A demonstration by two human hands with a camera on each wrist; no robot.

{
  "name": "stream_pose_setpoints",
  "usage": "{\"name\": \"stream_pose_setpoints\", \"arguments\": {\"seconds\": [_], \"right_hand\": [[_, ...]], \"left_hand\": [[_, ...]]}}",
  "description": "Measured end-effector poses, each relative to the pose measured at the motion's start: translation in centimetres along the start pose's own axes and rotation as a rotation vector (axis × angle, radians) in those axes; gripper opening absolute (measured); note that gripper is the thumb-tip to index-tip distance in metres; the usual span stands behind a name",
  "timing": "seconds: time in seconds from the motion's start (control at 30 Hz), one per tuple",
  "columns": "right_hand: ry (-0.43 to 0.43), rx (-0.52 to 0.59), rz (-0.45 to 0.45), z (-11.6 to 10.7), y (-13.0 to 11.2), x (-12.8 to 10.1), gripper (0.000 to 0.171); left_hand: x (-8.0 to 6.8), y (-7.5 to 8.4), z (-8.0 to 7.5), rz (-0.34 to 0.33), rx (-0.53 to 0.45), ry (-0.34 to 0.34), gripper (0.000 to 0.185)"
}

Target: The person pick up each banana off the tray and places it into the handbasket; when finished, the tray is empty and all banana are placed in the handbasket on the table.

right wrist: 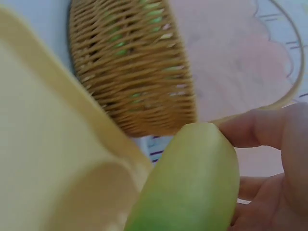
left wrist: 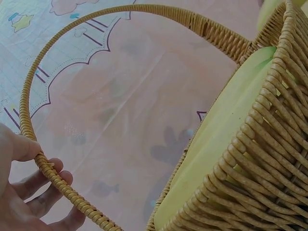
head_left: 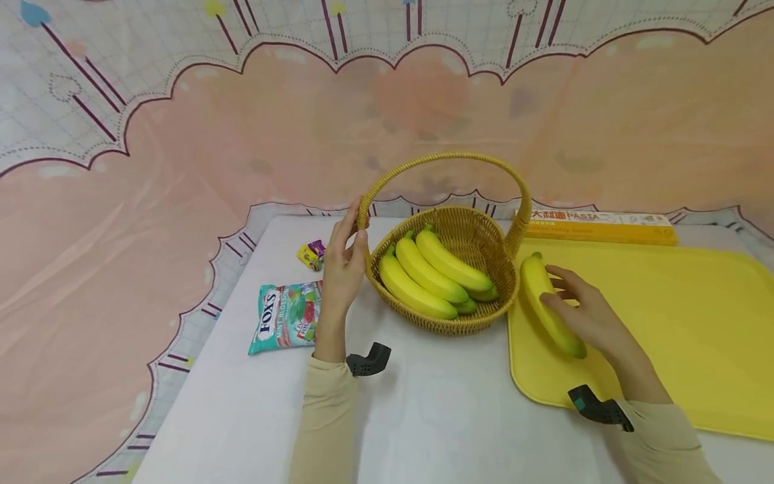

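Note:
A wicker basket (head_left: pixel 447 325) with a tall arched handle holds several yellow bananas (head_left: pixel 426 272) with green tips. My left hand (head_left: pixel 345 269) grips the left side of that handle; in the left wrist view the thumb and fingers of the left hand (left wrist: pixel 33 187) curl about the wrapped cane. Over the left edge of a yellow tray (head_left: pixel 677 336), a single banana (head_left: pixel 547 306) is held by my right hand (head_left: pixel 583 309). Up close in the right wrist view, this banana (right wrist: pixel 192 178) lies between the thumb and fingers, beside the basket's woven wall (right wrist: pixel 134 72).
Left of the basket lie a teal FOX'S candy bag (head_left: pixel 287 316), partly behind the left forearm, and small yellow and purple wrapped sweets (head_left: pixel 312 255). A long pasta box (head_left: pixel 605 228) stands along the tray's back edge. A patterned cloth (head_left: pixel 302 128) hangs behind the white table (head_left: pixel 447 410).

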State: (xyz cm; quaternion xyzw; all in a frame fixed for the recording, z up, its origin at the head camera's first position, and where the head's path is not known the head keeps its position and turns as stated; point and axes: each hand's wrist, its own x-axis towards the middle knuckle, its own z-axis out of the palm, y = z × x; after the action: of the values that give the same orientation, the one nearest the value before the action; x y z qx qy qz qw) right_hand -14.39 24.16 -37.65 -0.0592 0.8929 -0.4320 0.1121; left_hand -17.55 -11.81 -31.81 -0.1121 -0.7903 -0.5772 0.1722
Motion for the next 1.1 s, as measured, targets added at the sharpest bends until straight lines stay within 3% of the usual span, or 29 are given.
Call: {"name": "stream_pose_setpoints", "arguments": {"seconds": [0.3,0.6,0.73,0.97,1.1], "right_hand": [[0.030,0.031,-0.091,-1.2,-2.1,-2.4,0.054],[-0.022,0.060,-0.308,-1.5,-4.6,-2.4,0.052],[-0.044,0.091,-0.291,-1.4,-5.7,-0.6,0.051],[-0.139,0.094,-0.167,-1.0,-8.0,3.2,0.053],[-0.183,0.075,-0.163,-0.6,-9.2,5.2,0.053]], "left_hand": [[-0.1,0.2,-0.2,-0.011,0.017,0.009,0.046],[0.1,0.3,-0.1,-0.012,0.009,0.008,0.047],[0.1,0.2,-0.1,-0.012,0.008,0.008,0.047],[0.0,0.2,-0.1,-0.015,0.003,-0.004,0.048],[0.1,0.2,-0.1,0.001,0.007,0.000,0.047]]}}
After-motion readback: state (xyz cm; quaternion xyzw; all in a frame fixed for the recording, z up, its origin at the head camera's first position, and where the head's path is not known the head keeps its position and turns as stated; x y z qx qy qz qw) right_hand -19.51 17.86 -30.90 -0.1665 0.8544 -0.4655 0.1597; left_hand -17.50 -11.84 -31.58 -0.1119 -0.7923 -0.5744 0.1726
